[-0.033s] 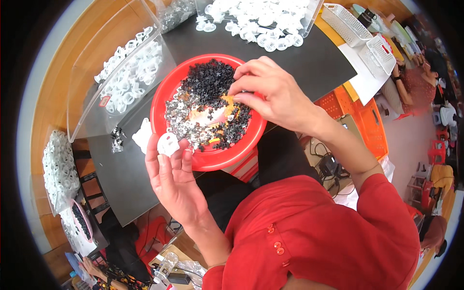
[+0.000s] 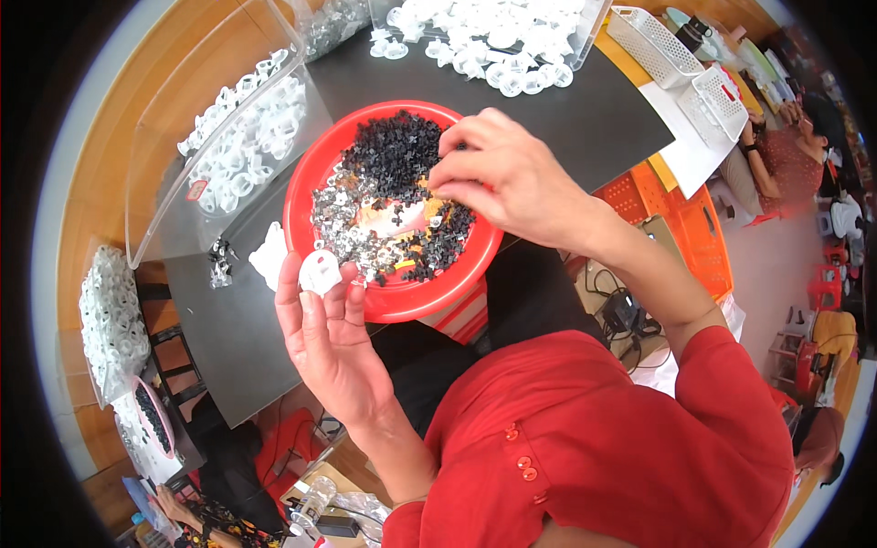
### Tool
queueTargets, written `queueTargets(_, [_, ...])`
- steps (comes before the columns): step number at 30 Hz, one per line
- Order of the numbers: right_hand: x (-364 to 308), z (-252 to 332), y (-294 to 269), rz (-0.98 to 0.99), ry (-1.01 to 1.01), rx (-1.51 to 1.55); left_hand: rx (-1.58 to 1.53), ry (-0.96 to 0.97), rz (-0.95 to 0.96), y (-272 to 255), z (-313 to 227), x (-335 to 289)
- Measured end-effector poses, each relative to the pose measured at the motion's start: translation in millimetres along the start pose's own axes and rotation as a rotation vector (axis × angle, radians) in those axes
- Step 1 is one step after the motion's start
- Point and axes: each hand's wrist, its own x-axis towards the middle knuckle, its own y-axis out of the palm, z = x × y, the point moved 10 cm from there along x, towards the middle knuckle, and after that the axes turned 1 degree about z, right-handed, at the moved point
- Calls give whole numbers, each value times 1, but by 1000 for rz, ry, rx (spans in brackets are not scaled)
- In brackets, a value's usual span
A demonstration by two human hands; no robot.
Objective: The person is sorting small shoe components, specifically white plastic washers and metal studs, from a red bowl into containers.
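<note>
My left hand (image 2: 331, 342) holds a round white plastic part (image 2: 320, 272) with a small slot between thumb and fingers, at the near left rim of a red basin (image 2: 457, 290). In the basin lie a heap of small black plastic pieces (image 2: 388, 151), many small silver metal pieces (image 2: 336, 219) and a few yellow bits (image 2: 402, 265). Over the basin's right side hangs my right hand (image 2: 512, 178), thumb and fingertips pinched together close to the black pieces. Whatever is between those fingertips is too small to make out.
A clear bin (image 2: 160, 183) of white parts stands left of the basin on the dark table (image 2: 594, 110). More white parts (image 2: 502, 55) lie at the far side. White baskets (image 2: 653, 46) and an orange crate (image 2: 699, 237) are to the right. Other people sit nearby.
My right hand's fingertips have shifted very slightly and drawn closer together. My left hand and the white part stay practically in place.
</note>
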Motion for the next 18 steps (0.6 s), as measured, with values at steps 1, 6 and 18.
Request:
queueTargets(1, [2, -4, 5, 3, 3, -4, -4, -4, 1, 1, 2, -1])
queueTargets(6, [14, -10, 8, -38, 1, -243, 13, -30, -5, -3, 6, -5])
queueTargets(18, [1, 3, 40, 227, 23, 14, 301, 42, -25, 2, 5, -7])
